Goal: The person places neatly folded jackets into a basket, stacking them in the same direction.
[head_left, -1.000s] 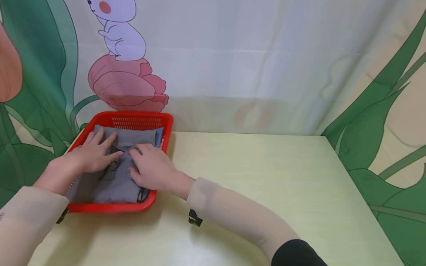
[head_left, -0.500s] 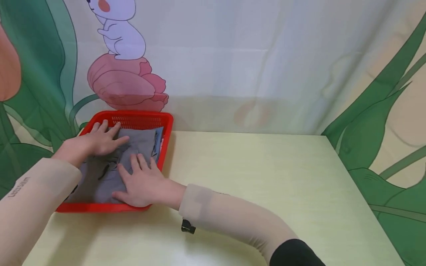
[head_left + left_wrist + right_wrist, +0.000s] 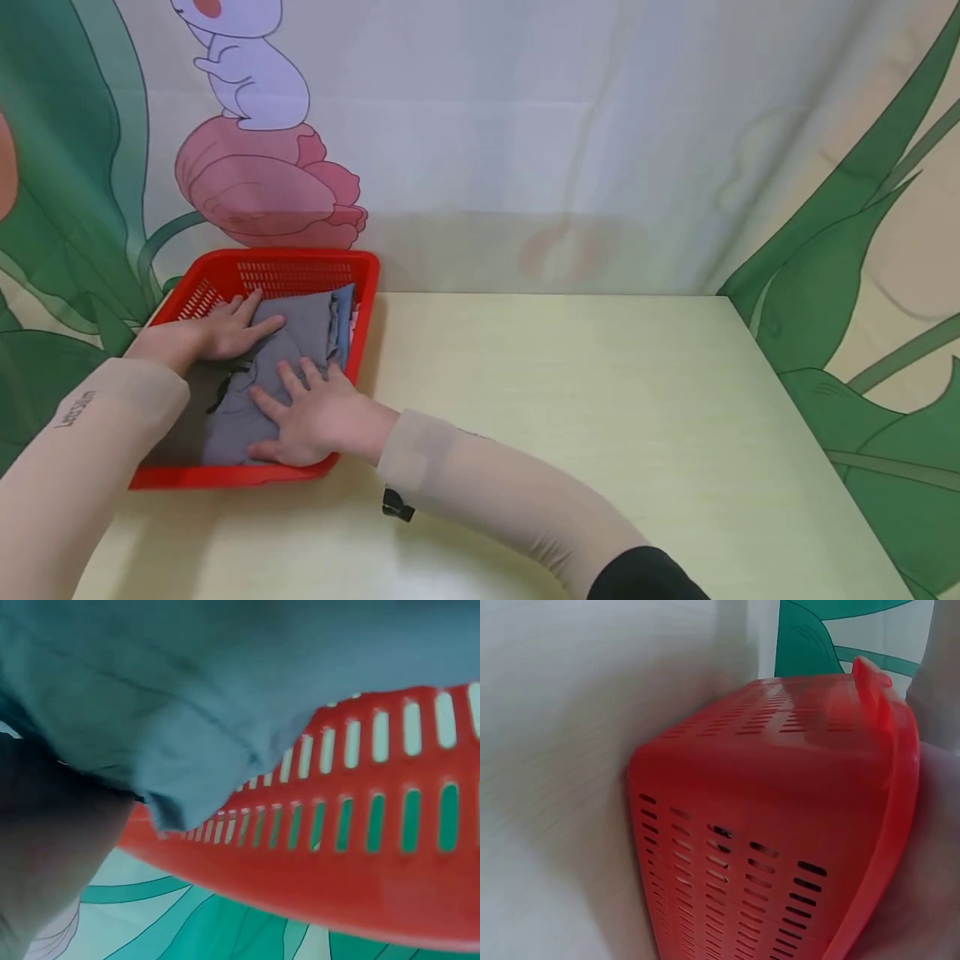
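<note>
A folded grey garment [image 3: 300, 323] lies in a red plastic basket [image 3: 367, 312] with slotted walls, at the left of the table. My left hand [image 3: 234, 332] rests on the cloth's far left part, fingers spread. Nearer the front right corner, my right hand [image 3: 318, 417] lies on the same cloth, its fingers also spread. A blue folded cloth [image 3: 343, 321] shows at the garment's right edge. In the left wrist view, the grey garment [image 3: 202, 750] hangs beside the slotted basket wall [image 3: 360, 877]. The right wrist view shows the basket's outside [image 3: 765, 772], with that hand partly visible at the rim.
The basket stands on a pale wood-toned table [image 3: 562, 400], which stretches to the right. Behind it hangs a printed curtain [image 3: 487, 150] with a cartoon animal, a pink flower and green leaves.
Both hands have moved apart over the garment. The left went toward the back of the basket, the right toward its front corner, and the right fingers spread out. The head view shifted slightly.
</note>
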A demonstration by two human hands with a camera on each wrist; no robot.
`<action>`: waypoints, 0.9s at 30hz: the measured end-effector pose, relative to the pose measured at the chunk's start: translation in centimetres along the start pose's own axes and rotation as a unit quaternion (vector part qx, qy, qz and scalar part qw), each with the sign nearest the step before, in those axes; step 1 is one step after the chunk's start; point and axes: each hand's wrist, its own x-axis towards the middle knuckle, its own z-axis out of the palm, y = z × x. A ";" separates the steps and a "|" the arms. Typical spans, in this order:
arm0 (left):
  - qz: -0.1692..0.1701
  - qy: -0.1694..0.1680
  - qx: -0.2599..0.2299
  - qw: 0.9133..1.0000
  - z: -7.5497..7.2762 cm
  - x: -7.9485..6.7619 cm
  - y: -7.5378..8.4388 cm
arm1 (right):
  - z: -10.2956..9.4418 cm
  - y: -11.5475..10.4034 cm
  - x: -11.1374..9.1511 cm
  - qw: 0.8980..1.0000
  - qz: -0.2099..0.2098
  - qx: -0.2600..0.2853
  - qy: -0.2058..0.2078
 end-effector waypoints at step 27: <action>-0.043 -0.036 0.026 0.998 1.2 0.8 1.8 | 0.0 0.2 -0.4 1.000 -0.004 -0.026 0.001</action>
